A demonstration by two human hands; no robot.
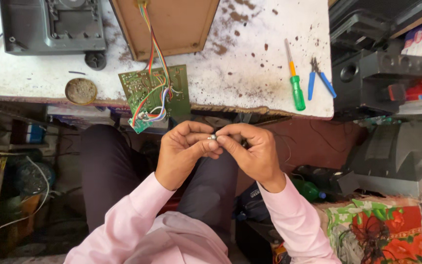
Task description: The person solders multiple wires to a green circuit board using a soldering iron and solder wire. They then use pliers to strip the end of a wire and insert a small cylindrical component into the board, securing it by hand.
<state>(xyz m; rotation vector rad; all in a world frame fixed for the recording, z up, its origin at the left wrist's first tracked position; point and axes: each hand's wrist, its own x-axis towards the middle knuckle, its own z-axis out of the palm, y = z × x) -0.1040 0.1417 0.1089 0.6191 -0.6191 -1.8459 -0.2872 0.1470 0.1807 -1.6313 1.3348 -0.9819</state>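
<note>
My left hand (184, 151) and my right hand (250, 149) meet in front of my lap, just below the bench edge. Their fingertips pinch a small silvery metal part (213, 137) between them; most of it is hidden by the fingers. Just above the hands a green circuit board (150, 90) lies at the bench edge, with a bundle of coloured wires (153, 49) running up from it to a brown wooden panel (172, 24). A thin dark wire trails to the right of my right hand.
On the stained white bench (250, 68) lie a green-handled screwdriver (296, 88), blue-handled pliers (318, 78), a round tin (80, 91) and a grey plastic housing (52, 24). Black speaker boxes (377, 78) stand right. A floral cloth (387, 230) lies lower right.
</note>
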